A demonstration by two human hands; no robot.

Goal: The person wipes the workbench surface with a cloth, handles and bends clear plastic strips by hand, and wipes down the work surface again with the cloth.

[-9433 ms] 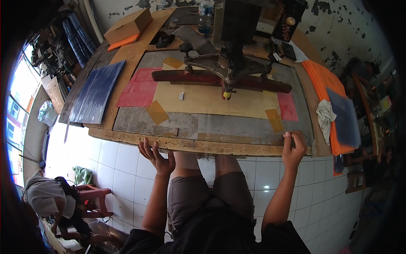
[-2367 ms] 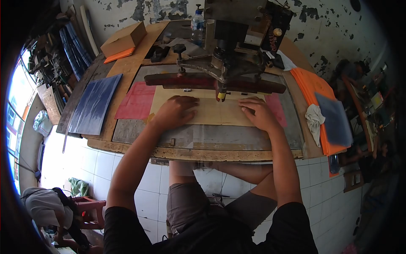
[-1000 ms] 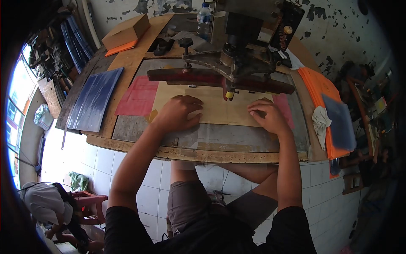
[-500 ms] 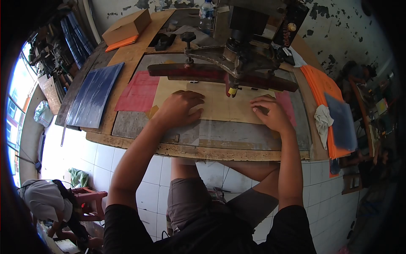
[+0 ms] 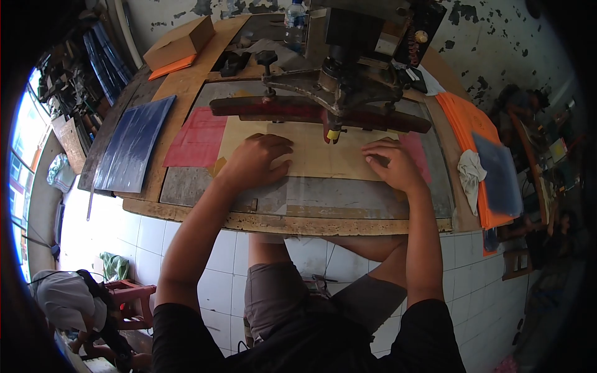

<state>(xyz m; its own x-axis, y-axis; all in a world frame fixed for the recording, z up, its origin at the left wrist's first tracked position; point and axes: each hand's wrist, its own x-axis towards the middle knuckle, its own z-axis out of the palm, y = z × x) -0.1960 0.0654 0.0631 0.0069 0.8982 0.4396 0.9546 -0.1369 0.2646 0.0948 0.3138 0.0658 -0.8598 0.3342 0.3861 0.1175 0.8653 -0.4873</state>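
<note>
My left hand (image 5: 258, 160) lies palm down on a pale yellow sheet (image 5: 323, 155) on the metal bed of a press, its fingers extended toward the sheet's middle and the thumb apart. Toward the sheet's right end, my right hand (image 5: 396, 163) rests with fingers slightly bent and a gap before the thumb; nothing shows in it. A see-through strip or film seems to lie between the hands and reach the front edge. Just beyond them hangs the dark red press bar (image 5: 280, 107), with a yellow-tipped part (image 5: 333, 135) at its middle. Pink sheets (image 5: 198, 138) show beside the yellow one.
Blue plastic sheets (image 5: 134, 146) lie at left, with a cardboard box (image 5: 179, 43) behind. At right are orange sheets (image 5: 469, 118), a white cloth (image 5: 471, 174) and a bluish clear sheet (image 5: 495, 174). A water bottle (image 5: 294, 25) stands behind. Another person (image 5: 65, 298) bends at lower left.
The whole view has shifted slightly left. Both hands keep nearly the same places on the yellow sheet, and the press bar looks unmoved.
</note>
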